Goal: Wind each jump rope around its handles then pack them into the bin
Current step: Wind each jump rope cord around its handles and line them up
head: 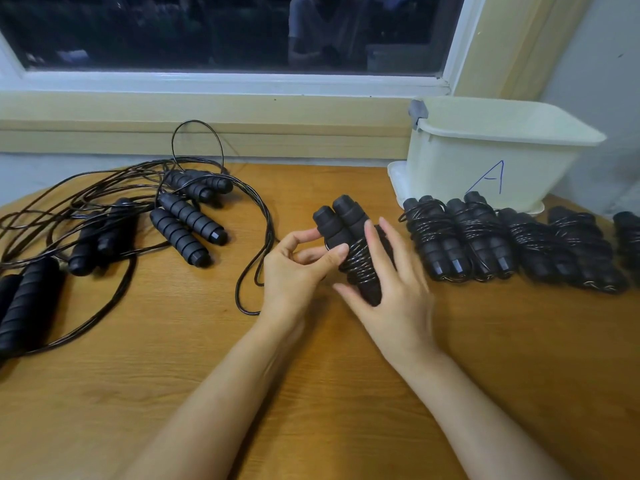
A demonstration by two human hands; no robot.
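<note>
A black jump rope bundle (346, 223), two foam handles side by side with cord coiled round their middle, is held above the table centre. My left hand (298, 271) pinches the coil with thumb and fingers. My right hand (391, 289) cradles the bundle from the right, thumb under its lower end, fingers fairly straight along its side. Several wound bundles (485, 237) lie in a row to the right. Unwound ropes (180, 223) with loose cords sprawl on the left. The cream bin (491, 161), marked with a blue A, stands at the back right.
The wooden table (242, 375) runs under everything. One loose cord loop (256, 271) trails from the tangle to just left of my left hand. A window sill and wall close off the back. The bin's lid (396, 178) lies beneath the bin.
</note>
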